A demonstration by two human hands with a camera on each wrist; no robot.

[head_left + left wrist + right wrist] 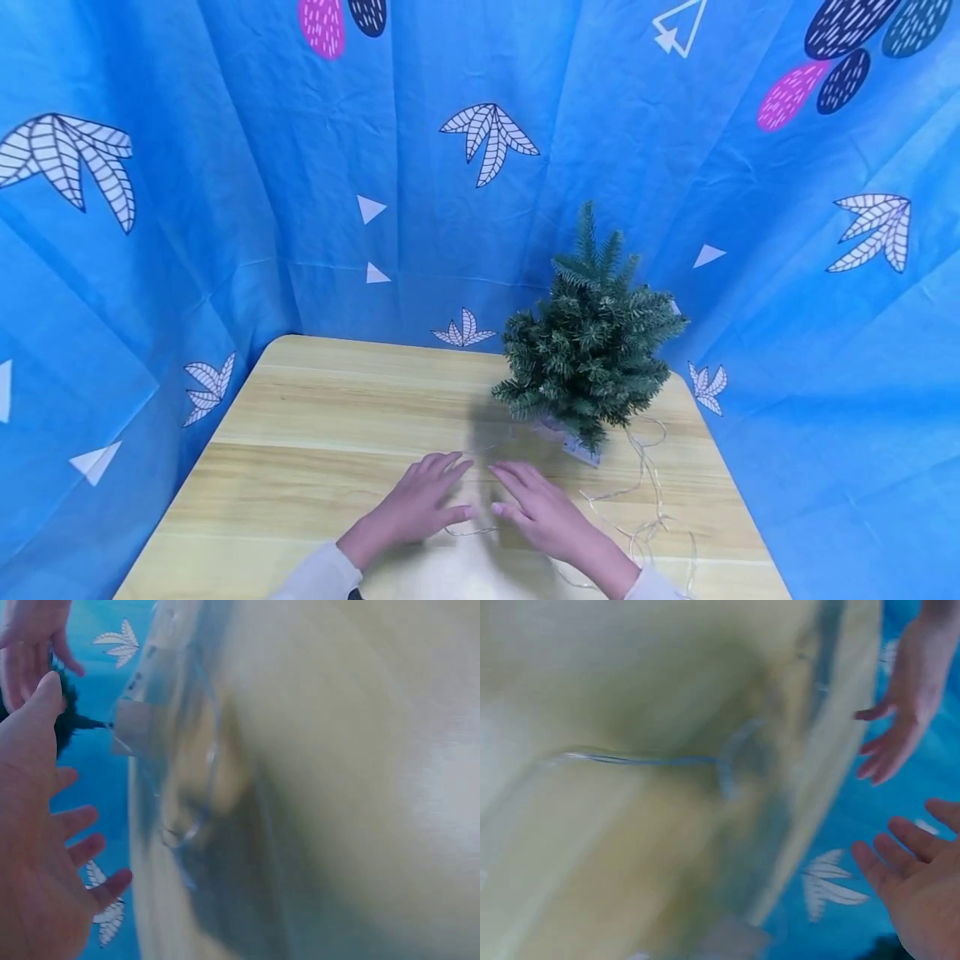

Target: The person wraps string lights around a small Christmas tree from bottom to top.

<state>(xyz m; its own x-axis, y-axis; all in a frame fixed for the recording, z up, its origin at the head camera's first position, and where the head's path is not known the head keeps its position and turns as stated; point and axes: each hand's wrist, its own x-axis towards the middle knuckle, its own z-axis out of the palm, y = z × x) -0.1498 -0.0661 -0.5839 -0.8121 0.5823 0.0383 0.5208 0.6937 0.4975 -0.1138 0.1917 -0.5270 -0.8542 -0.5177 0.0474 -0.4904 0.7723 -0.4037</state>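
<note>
My left hand [422,502] hovers over the front middle of the table, fingers spread and holding nothing. Facing it, my right hand [543,512] has its fingers loosely extended, with nothing in its grasp. A narrow gap separates the fingertips of the two hands. Below and between them, part of a thin, pale wire string [472,532] lies on the wood, partly hidden by the hands. The left wrist view shows the wire [214,754] as a loose loop on the table. In the right wrist view it appears as a blurred strand [645,760].
A small artificial pine tree [592,342] stands at the back right on a pale base [581,452]. More tangled wire [652,500] trails over the right side of the wooden table [300,417]. A blue patterned curtain [465,225] surrounds the table's back and sides.
</note>
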